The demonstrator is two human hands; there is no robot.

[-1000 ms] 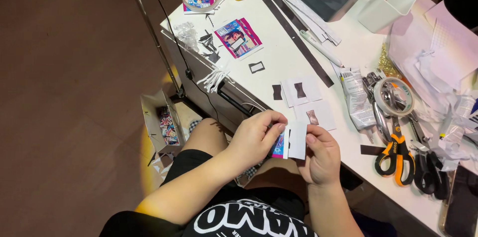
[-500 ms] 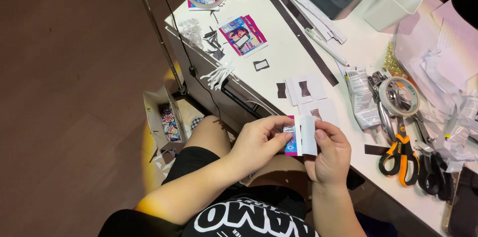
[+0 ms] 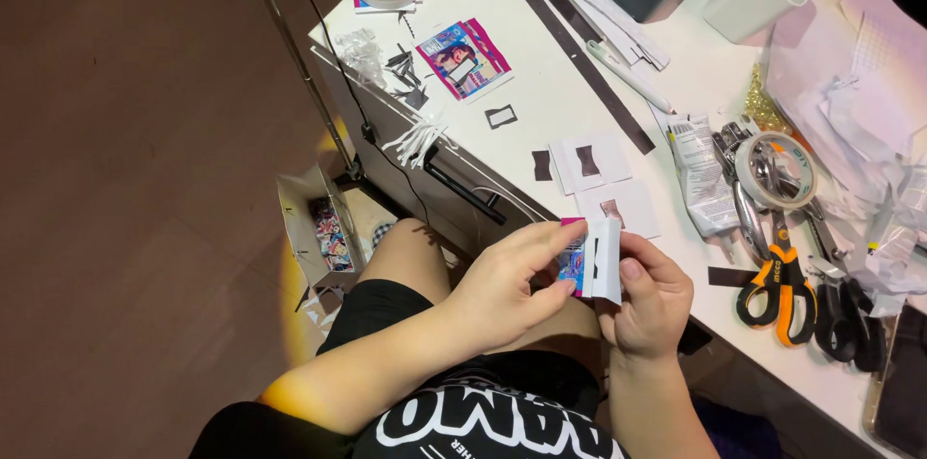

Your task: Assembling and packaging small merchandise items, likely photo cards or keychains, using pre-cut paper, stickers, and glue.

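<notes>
**Both hands on one small card**

Head view, lower middle of the frame: the left hand (image 3: 502, 290) pinches the left edge of a small card (image 3: 591, 258), coloured picture side toward it. The card stands upright, long axis vertical, its white flap with a dark slot facing right. The right hand (image 3: 652, 300) grips that right edge, thumb on the flap. Both hands grasp it at equal reach, just off the worktop (image 3: 550, 107) edge. Further right lie similar white cut pieces (image 3: 618, 208), then orange scissors (image 3: 777, 276).
</notes>
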